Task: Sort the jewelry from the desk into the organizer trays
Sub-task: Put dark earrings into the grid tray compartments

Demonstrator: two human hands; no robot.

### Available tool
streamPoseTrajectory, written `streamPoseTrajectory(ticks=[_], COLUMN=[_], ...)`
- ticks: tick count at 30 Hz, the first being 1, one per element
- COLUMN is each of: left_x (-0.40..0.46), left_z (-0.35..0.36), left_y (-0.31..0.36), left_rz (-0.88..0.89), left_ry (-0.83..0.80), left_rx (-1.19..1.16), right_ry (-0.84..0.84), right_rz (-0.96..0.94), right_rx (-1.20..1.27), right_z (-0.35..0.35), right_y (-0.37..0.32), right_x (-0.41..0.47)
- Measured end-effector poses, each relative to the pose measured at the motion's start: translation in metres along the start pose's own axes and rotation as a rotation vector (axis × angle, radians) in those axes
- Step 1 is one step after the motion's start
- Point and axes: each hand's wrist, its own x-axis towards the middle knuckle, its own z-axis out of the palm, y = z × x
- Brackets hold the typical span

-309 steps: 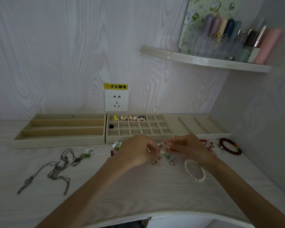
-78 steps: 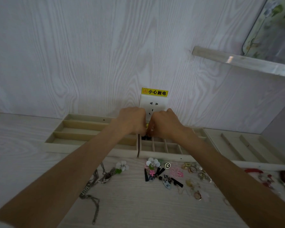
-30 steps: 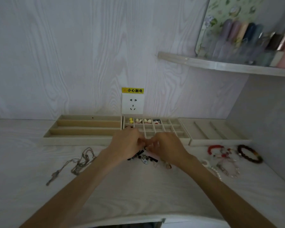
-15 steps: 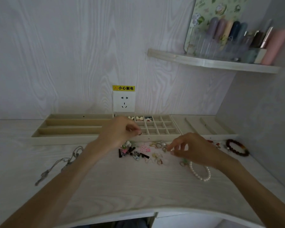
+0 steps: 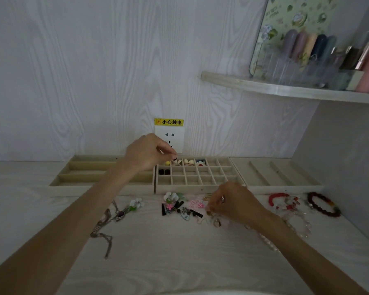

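Since half a second ago the left hand (image 5: 146,151) has carried a small dark piece (pinched) over the grid tray (image 5: 197,175); the right hand (image 5: 232,202) pinches among rings (image 5: 215,221), so sorting continues.

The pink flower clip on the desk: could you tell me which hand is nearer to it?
Right. The right hand hovers just beside the pink flower clip; the left hand is up over the grid tray.
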Motion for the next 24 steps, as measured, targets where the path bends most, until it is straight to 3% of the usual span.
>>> streamPoseTrajectory(ticks=[7, 14, 18, 20, 24], left_x=[0.052, 0.060, 0.052, 0.041, 0.006], left_z=[0.027, 0.037, 0.025, 0.016, 0.010], left_y=[-0.004, -0.013, -0.012, -0.009, 0.009], left_rz=[0.076, 0.087, 0.078, 0.059, 0.005], left_ry=[-0.298, -0.408, -0.382, -0.275, -0.088], left_rx=[0.429, 0.507, 0.442, 0.356, -0.173], right_ry=[0.059, 0.039, -0.017, -0.058, -0.108], right_rz=[-0.011, 0.132, 0.234, 0.251, 0.300], right_rx=[0.125, 0.739, 1.096, 1.289, 1.643], right_z=[-0.006, -0.019, -0.025, -0.027, -0.027], right_y=[0.005, -0.003, -0.009, -0.011, -0.021], right_x=[0.005, 0.009, 0.007, 0.007, 0.010])
